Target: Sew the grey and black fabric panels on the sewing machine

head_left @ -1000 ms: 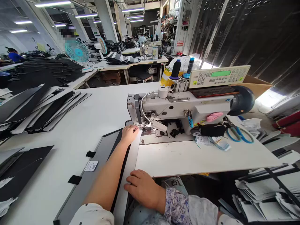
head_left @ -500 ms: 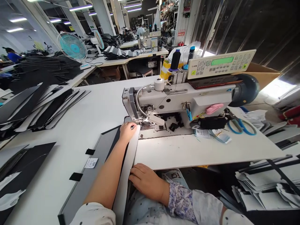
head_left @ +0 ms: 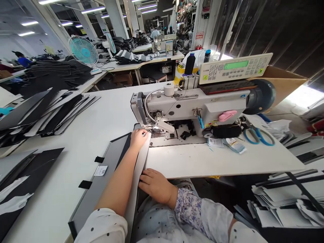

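A long grey fabric panel with black tabs and a small white label lies on the white table and runs up to the needle of a white sewing machine. My left hand rests on the panel's far end right beside the presser foot, fingers curled onto the fabric. Near the table's front edge my right hand presses flat on a lighter strip of the same panel, fingers together and extended.
Stacks of black and grey cut pieces cover the table's left side. Blue-handled scissors, tags and thread cones sit by the machine under a control panel. A teal fan stands behind. More cut pieces pile at lower right.
Both hands have slid forward along the panel toward the needle. The view has shifted slightly as my head moved.
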Demonstrator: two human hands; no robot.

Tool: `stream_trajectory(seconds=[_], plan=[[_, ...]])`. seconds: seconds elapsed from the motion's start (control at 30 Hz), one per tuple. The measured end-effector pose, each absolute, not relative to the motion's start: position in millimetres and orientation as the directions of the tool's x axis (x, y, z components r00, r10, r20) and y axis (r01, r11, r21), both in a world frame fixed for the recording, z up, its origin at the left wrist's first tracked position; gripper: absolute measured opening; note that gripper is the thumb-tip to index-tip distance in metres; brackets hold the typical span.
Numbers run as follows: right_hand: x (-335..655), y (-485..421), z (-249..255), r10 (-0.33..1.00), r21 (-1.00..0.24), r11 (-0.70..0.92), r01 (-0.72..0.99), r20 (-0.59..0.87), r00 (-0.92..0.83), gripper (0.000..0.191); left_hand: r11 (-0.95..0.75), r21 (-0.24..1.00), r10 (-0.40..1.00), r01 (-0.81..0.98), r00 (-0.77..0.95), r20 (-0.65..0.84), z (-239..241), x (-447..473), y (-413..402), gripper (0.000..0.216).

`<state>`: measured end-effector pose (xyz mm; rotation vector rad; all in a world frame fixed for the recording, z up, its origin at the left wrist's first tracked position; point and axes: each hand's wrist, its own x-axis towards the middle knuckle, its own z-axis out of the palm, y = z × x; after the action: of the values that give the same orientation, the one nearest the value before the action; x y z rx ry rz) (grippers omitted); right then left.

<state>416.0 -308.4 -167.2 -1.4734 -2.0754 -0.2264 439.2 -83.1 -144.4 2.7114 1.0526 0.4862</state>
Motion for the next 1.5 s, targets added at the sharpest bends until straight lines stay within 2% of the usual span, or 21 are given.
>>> stream_trajectory(seconds=[0.3,0.47,0.57,0.97,1.23,1.4,1.5], plan=[[420.8,-312.9,-165.0,0.82,-0.191,0.383,0.904,0.522,-0.237,0.013,-0.735,0.292,0.676,0.612,0.691,0.256,-137.4,439.1,-91.5,0.018],[426.9,-323.0,-164.6,0.822,-0.193,0.385,0.902,0.516,-0.24,0.014,-0.884,0.086,0.464,0.459,0.844,0.267,-135.8,414.8,-108.7,0.027],[431.5,-326.4,-161.6,0.836,-0.202,0.389,0.899,0.486,-0.253,0.015,-0.903,0.001,0.415,0.43,0.872,0.26,-136.9,402.1,-117.8,0.036],[441.5,-319.4,-153.4,0.904,-0.272,0.316,0.909,0.378,-0.201,0.011,-0.885,-0.057,0.441,0.461,0.872,0.214,-132.4,409.1,-117.8,0.042],[452.1,-305.7,-147.1,0.913,-0.291,0.29,0.912,0.369,-0.173,0.007,-0.869,-0.127,0.462,0.478,0.876,0.137,-111.5,407.1,-141.2,0.033],[459.1,-295.3,-151.2,0.918,-0.269,0.261,0.927,0.365,-0.153,0.004,-0.812,-0.075,0.582,0.579,0.813,-0.022,-107.3,408.7,-151.7,0.043],[463.2,-290.0,-155.5,0.925,-0.261,0.224,0.939,0.359,-0.121,0.007,-0.78,-0.022,0.625,0.625,0.779,-0.058,-107.9,416.1,-152.8,0.046]])
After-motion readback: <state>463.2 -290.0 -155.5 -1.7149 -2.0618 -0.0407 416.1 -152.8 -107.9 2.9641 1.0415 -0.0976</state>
